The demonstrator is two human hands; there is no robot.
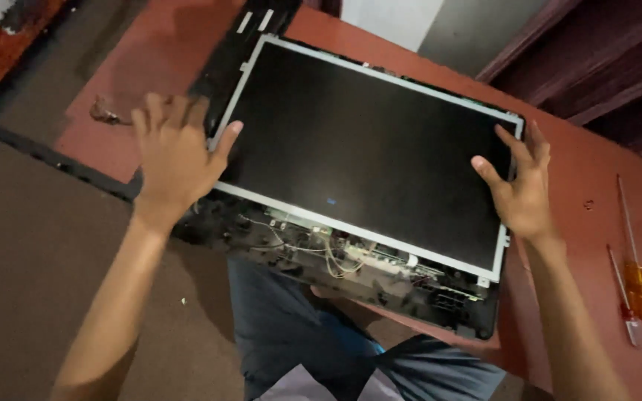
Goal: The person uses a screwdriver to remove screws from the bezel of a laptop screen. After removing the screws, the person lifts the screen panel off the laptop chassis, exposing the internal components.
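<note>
Dark rectangular screen panel (pixel 365 145) – silver-edged, tilted on the red-brown table, small blue glint
</note>
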